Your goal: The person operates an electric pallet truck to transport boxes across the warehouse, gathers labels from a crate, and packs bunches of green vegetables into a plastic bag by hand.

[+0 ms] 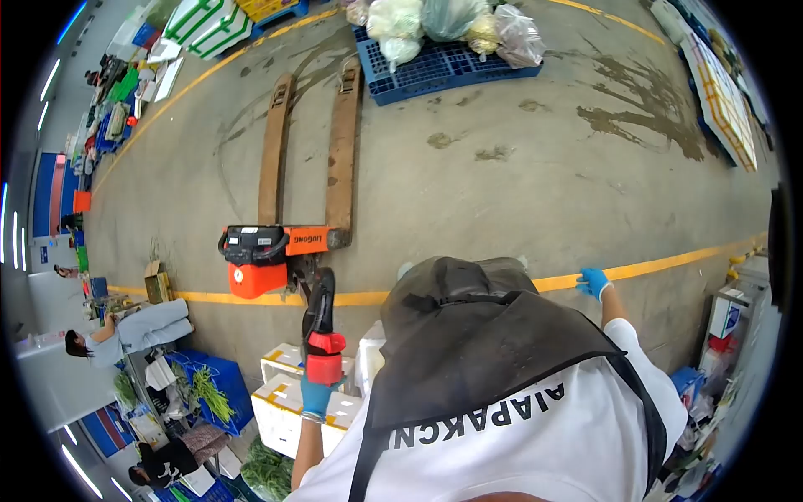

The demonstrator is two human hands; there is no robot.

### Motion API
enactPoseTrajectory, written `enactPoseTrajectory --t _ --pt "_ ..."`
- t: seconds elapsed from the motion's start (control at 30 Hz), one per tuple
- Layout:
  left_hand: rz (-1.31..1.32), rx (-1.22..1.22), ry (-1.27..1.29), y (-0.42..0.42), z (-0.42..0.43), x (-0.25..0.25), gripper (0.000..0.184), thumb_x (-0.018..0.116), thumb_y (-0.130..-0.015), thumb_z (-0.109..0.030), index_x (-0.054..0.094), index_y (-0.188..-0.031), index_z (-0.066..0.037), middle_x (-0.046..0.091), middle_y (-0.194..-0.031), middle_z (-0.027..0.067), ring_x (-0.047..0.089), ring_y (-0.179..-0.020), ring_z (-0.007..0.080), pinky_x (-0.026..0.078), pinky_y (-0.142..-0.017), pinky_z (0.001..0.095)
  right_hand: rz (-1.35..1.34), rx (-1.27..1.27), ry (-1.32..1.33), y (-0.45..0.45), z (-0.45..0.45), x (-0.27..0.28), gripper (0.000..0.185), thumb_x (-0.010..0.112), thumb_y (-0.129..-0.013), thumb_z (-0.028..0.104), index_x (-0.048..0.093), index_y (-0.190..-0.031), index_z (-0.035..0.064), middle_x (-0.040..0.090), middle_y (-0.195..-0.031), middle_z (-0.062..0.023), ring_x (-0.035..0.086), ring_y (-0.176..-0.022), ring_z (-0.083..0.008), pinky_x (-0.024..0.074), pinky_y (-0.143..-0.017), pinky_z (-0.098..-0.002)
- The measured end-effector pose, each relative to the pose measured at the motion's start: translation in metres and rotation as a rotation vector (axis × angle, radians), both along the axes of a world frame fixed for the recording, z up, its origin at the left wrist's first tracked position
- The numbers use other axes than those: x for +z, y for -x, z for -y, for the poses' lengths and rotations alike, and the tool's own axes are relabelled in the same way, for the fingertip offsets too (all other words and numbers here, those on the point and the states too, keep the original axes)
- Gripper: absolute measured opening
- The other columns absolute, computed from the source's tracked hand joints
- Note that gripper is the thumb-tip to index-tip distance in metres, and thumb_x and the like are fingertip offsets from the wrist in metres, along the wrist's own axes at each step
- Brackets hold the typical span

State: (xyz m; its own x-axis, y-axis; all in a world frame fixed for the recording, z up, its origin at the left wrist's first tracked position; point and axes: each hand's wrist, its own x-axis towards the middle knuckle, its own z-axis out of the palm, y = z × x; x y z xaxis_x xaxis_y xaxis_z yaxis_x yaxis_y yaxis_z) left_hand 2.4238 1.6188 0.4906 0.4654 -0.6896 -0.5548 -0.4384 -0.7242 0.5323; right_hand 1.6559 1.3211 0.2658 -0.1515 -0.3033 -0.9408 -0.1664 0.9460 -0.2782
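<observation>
While your left hand [318, 396] is closed at the near end of the red control head [324, 358], with its fingers partly hidden, your right hand [593, 283] is out to the side, holding nothing, its fingers somewhat apart above the yellow floor line [669, 262]. Both your hands wear blue gloves.

The control head tops the black handle [319, 299] of the orange pallet truck [307, 240], which stands on the concrete floor ahead of you and to your left. Its two worn forks [272, 159] point away from you and carry nothing. Beyond their tips, to the right, a blue pallet [452, 81] bears filled plastic bags [447, 18].

White foam boxes [280, 412] sealed with tape sit just beside you, around and below your left hand. Farther left, a blue crate [237, 402] has leafy greens [211, 395] at it, and a small cardboard box [157, 283] stands by the yellow line. Two other people are at your left, one in light clothes [155, 326] and one in a black top [173, 460]. You wear a dark apron [477, 343] over a white shirt [535, 427].
</observation>
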Motion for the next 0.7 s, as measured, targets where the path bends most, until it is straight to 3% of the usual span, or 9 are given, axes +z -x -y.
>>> enactPoseTrajectory --t 0.07,0.1,0.17,0.3,0.33,0.37,0.43,0.47,0.7 --pt "-0.028 0.076 0.049 0.031 0.008 0.001 0.058 0.090 -0.061 -0.025 0.061 -0.106 -0.005 0.067 -0.097 0.0077 0.063 -0.085 0.0194 0.052 -0.078 0.0340 0.066 -0.061 -0.022 0.067 -0.031 -0.035 0.040 0.053 -0.092 0.039 0.052 -0.124 0.0149 0.065 -0.113 -0.0107 0.067 -0.089 -0.0279 0.0466 -0.066 -0.0409" --pt "-0.037 0.071 0.139 0.066 0.037 0.027 0.042 0.088 -0.064 -0.022 0.066 -0.096 -0.006 0.068 -0.085 0.0058 0.062 -0.070 0.0163 0.052 -0.065 0.0317 0.081 -0.030 -0.033 0.094 -0.039 -0.033 0.040 0.053 -0.093 0.039 0.051 -0.124 0.0155 0.065 -0.113 -0.0108 0.067 -0.089 -0.0282 0.0465 -0.066 -0.0414" --pt "-0.100 0.269 -0.124 0.116 0.073 0.053 0.033 0.084 -0.068 -0.013 0.068 -0.095 -0.004 0.069 -0.082 0.0038 0.063 -0.074 0.0147 0.051 -0.067 0.0300 0.095 -0.013 0.011 0.143 -0.057 -0.019 0.037 0.052 -0.093 0.038 0.052 -0.122 0.0151 0.065 -0.111 -0.0109 0.067 -0.088 -0.0292 0.0466 -0.066 -0.0416" --pt "-0.127 0.298 0.069 0.201 0.109 0.042 0.026 0.084 -0.069 -0.018 0.068 -0.086 -0.005 0.061 -0.067 0.0001 0.049 -0.049 0.0086 0.040 -0.045 0.0259 0.054 -0.210 0.004 0.259 -0.064 0.002 0.033 0.050 -0.094 0.036 0.054 -0.118 0.0136 0.066 -0.107 -0.0118 0.068 -0.085 -0.0295 0.0471 -0.065 -0.0415" --pt "-0.099 0.312 0.011 0.227 0.128 0.051 0.027 0.084 -0.068 -0.018 0.067 -0.085 -0.005 0.061 -0.067 0.0002 0.050 -0.051 0.0090 0.041 -0.046 0.0260 0.055 -0.276 -0.006 0.298 -0.067 0.000 0.033 0.050 -0.094 0.035 0.054 -0.119 0.0137 0.066 -0.108 -0.0122 0.068 -0.084 -0.0295 0.0472 -0.066 -0.0414" --pt "-0.065 0.318 -0.016 0.229 0.124 0.028 0.027 0.084 -0.068 -0.016 0.067 -0.085 -0.006 0.061 -0.068 0.0006 0.051 -0.054 0.0095 0.042 -0.048 0.0264 0.057 -0.347 -0.025 0.323 -0.073 -0.002 0.033 0.049 -0.094 0.034 0.054 -0.120 0.0137 0.066 -0.109 -0.0125 0.068 -0.084 -0.0296 0.0473 -0.066 -0.0413" --pt "-0.117 0.379 0.128 0.273 0.149 0.026 0.027 0.084 -0.068 -0.015 0.066 -0.086 -0.005 0.061 -0.068 0.0011 0.052 -0.053 0.0106 0.043 -0.049 0.0267 -0.064 -0.339 -0.021 0.356 -0.071 0.012 0.035 0.049 -0.094 0.034 0.052 -0.123 0.0142 0.066 -0.111 -0.0128 0.067 -0.084 -0.0308 0.0475 -0.067 -0.0422" --pt "-0.104 0.383 0.048 0.302 0.171 0.040 0.026 0.083 -0.069 -0.014 0.065 -0.084 -0.005 0.060 -0.067 0.0013 0.052 -0.052 0.0121 0.043 -0.050 0.0273 -0.132 -0.331 -0.014 0.375 -0.065 0.018 0.036 0.049 -0.094 0.035 0.051 -0.124 0.0144 0.065 -0.112 -0.0130 0.067 -0.084 -0.0314 0.0475 -0.068 -0.0427" --pt "-0.275 0.530 0.111 0.439 0.273 0.023 0.020 0.078 -0.075 -0.015 0.060 -0.079 -0.007 0.056 -0.060 0.0017 0.051 -0.047 0.0137 0.040 -0.045 0.0289 0.103 -0.412 0.027 0.451 0.008 -0.028 0.043 0.052 -0.093 0.036 0.050 -0.128 0.0116 0.065 -0.113 -0.0144 0.067 -0.088 -0.0312 0.0491 -0.072 -0.0424"
